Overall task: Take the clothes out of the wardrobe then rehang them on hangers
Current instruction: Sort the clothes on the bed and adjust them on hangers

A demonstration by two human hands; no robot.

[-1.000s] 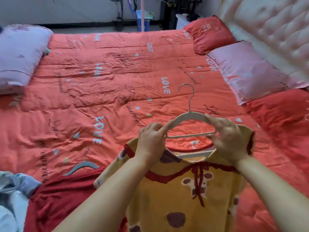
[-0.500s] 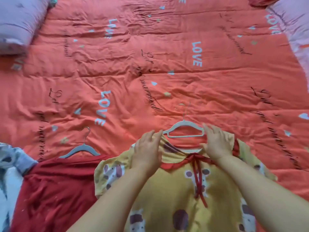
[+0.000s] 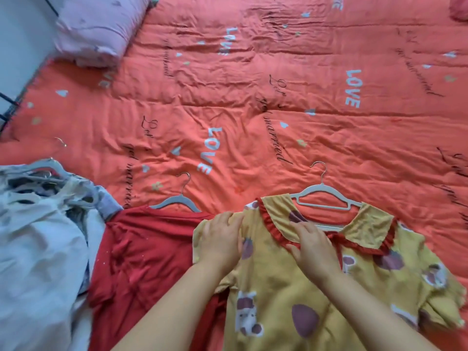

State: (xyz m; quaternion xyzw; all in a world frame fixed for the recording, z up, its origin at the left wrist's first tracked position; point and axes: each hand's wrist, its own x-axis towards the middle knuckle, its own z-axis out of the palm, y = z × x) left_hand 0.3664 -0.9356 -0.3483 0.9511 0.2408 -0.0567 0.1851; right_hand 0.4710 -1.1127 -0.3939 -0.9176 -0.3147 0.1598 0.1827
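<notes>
A yellow patterned top (image 3: 298, 295) with a red-frilled collar lies flat on the bed, a white hanger (image 3: 323, 195) inside its neck with the hook pointing away from me. My left hand (image 3: 221, 236) rests flat on the top's left shoulder and sleeve. My right hand (image 3: 312, 245) lies on the collar's left flap with fingers spread. Left of it lies a red garment (image 3: 144, 254) on a grey hanger (image 3: 177, 198).
A pile of pale and blue clothes on hangers (image 3: 43, 224) fills the lower left. The orange-red quilt (image 3: 253, 97) covers the bed. A lilac pillow (image 3: 101, 29) sits at the far left corner, by the bed's edge.
The yellow top now lies flat beside the red garment, and both hands have moved left from the hanger's ends onto the shoulder and collar. My view has swung down and left.
</notes>
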